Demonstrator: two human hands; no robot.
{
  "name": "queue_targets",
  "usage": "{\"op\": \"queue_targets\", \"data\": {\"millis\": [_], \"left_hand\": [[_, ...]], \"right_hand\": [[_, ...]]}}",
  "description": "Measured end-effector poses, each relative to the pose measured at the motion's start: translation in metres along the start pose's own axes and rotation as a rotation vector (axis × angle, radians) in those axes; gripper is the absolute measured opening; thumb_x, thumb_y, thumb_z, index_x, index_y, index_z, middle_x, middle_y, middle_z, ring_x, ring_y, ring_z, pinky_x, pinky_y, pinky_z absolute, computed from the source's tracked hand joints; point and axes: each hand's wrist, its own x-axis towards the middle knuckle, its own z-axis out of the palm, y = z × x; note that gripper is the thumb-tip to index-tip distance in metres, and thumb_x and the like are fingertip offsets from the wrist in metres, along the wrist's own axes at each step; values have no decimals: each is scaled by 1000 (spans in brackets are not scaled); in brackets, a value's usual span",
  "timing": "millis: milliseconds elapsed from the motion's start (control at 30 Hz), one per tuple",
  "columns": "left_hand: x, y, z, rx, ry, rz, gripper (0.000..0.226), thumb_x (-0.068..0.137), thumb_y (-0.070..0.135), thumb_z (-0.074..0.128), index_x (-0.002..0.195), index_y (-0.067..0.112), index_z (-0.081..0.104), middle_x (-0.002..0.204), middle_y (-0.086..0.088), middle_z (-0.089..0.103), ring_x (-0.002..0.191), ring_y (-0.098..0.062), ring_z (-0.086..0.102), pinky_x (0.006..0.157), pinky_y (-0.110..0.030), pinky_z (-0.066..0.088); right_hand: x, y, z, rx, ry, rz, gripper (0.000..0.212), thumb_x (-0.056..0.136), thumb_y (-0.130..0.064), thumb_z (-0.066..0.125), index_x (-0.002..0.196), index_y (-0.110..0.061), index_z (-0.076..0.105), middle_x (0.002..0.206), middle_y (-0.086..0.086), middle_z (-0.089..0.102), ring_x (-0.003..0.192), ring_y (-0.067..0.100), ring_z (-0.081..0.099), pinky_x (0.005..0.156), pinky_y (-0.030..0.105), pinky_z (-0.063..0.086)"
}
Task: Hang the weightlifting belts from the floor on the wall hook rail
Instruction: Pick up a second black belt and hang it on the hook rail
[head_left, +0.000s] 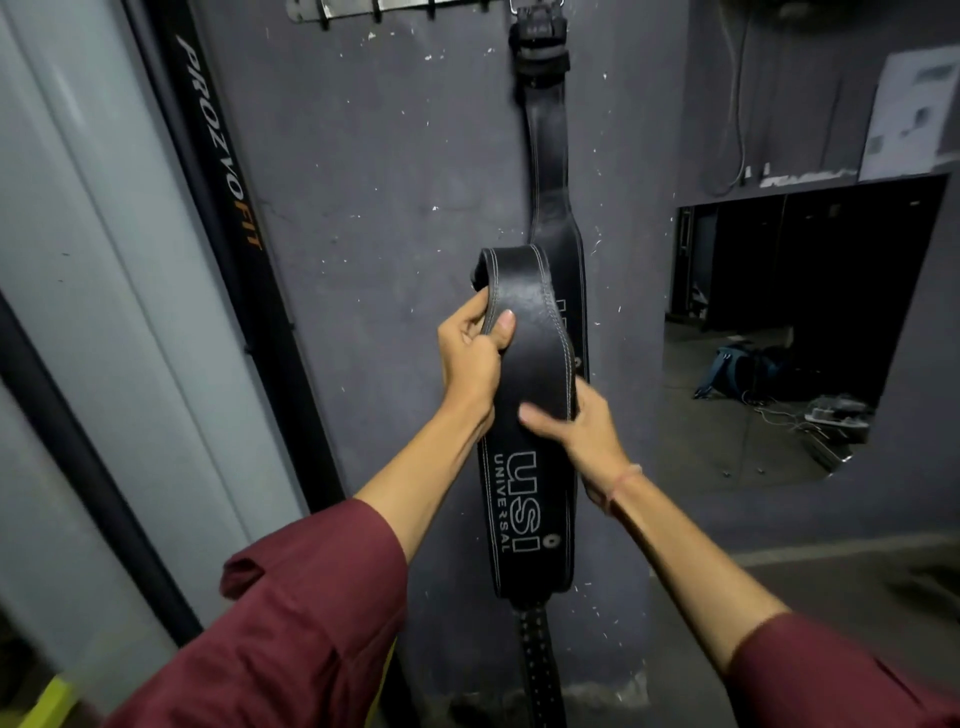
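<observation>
Your left grip (470, 358) is clamping the belt (524, 499) just under its folded-over top, thumb pressing the front, so you're controlling the end that has to go up. Your right grip (582, 426) is pinching the right edge lower down, thumb lying across the leather, probably steadying the stiff wide part. The belt is hanging in the air, well below the hook rail (363, 8), and overlapping a second belt (550, 156) that's already hanging there. Free hooks are sitting to the left of that one, so I'm guessing you're aiming there.

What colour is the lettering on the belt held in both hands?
White lettering on the black held belt, best seen in the head view.
</observation>
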Motion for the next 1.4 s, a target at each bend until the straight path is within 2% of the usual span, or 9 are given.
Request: {"op": "queue_targets", "data": {"millis": [133, 233, 367, 567, 800, 1100, 1233, 1333, 1400], "left_hand": [[9, 2, -1, -14, 10, -21, 39, 89, -13, 55, 127, -5, 61, 116, -15, 70, 99, -15, 68, 97, -33, 54], [17, 8, -5, -27, 1, -13, 39, 88, -11, 56, 126, -5, 62, 121, -22, 68, 107, -28, 68, 102, -46, 50], [30, 11, -8, -49, -23, 2, 39, 87, -7, 58, 125, -7, 61, 123, -26, 65, 108, -30, 66, 107, -55, 45], [34, 25, -2, 68, -220, 99, 28, 96, 3, 55, 123, 0, 63, 114, -16, 70, 104, -25, 67, 102, -49, 49], [-3, 1, -21, 322, -112, 203, 32, 98, 23, 59, 128, 11, 56, 120, 3, 68, 114, -5, 63, 102, -28, 49], [-135, -125, -77, 405, -142, -193, 37, 75, 43, 81, 106, 27, 68, 101, 13, 76, 97, -2, 71, 86, -33, 59], [-133, -106, -64, 317, -62, -192, 33, 76, 52, 75, 96, 26, 71, 95, 10, 77, 91, -4, 72, 78, -28, 57], [-103, -75, -45, 302, 48, -72, 49, 83, 63, 61, 107, 22, 68, 101, 7, 75, 98, -8, 70, 89, -31, 56], [-79, -54, -39, 372, -15, -1, 51, 88, 64, 54, 115, 21, 65, 108, 8, 73, 105, -11, 67, 95, -34, 53]], "right_hand": [[-59, 94, -28, -125, -74, 368, 43, 74, 2, 78, 114, -9, 63, 112, 9, 73, 104, 23, 70, 94, 42, 55], [-82, 126, -36, -286, -144, 492, 34, 76, -3, 78, 106, -14, 67, 110, 6, 74, 108, 23, 68, 92, 36, 56], [-42, 71, -10, -131, -92, 270, 48, 80, -10, 77, 124, -19, 60, 118, 0, 71, 110, 15, 67, 97, 35, 53], [27, -30, 23, -82, 82, -190, 68, 72, -8, 83, 133, -16, 52, 125, 0, 67, 117, 15, 64, 102, 33, 49], [43, -56, 37, 66, 205, -209, 51, 64, 11, 79, 111, -4, 65, 103, 8, 74, 91, 19, 71, 89, 37, 57], [60, -92, 33, 139, 228, -226, 46, 60, 10, 80, 103, -5, 68, 102, 16, 73, 95, 30, 71, 89, 55, 55], [52, -90, 35, 133, 213, -228, 49, 62, 11, 79, 108, -3, 66, 107, 20, 72, 102, 36, 69, 91, 55, 54], [41, -86, 35, 142, 182, -220, 47, 65, 14, 77, 108, 0, 64, 106, 21, 72, 95, 31, 70, 90, 54, 55], [35, -87, 32, 152, 174, -229, 46, 66, 15, 76, 107, 0, 63, 102, 18, 72, 92, 27, 70, 89, 51, 56]]}}
